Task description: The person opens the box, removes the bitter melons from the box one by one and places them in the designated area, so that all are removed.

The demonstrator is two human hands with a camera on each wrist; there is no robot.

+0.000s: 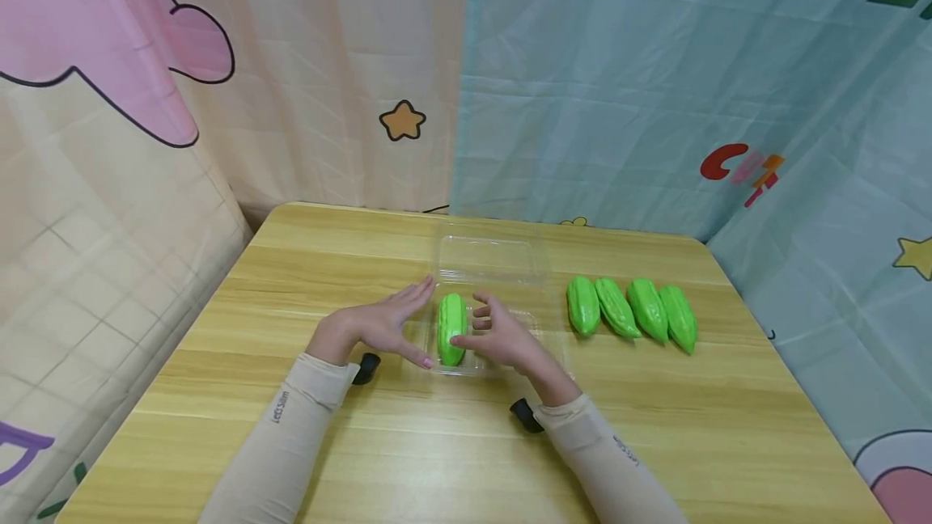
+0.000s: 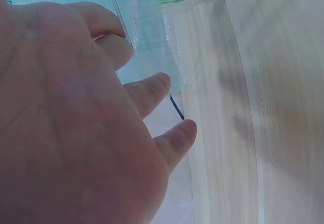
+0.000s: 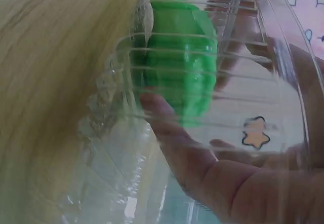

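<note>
A clear plastic clamshell box [image 1: 524,318] lies on the table with its lid [image 1: 489,257] folded back. Inside its left half lies a green ridged bitter melon [image 1: 452,322], long axis pointing away from me. My left hand [image 1: 386,325] is at the box's left side, thumb and fingers spread near the wall; its palm [image 2: 76,112] fills much of the left wrist view. Over the box is my right hand [image 1: 502,335], its thumb by the melon's right side and the other fingers loosely bent. Through the ribbed wall, the right wrist view shows the thumb [image 3: 172,127] near the melon [image 3: 182,57].
Several more green bitter melons [image 1: 646,310] lie in a row to the right of the box. The wooden table [image 1: 408,459] has rounded back corners. Printed curtains [image 1: 582,103] hang behind it and at the sides.
</note>
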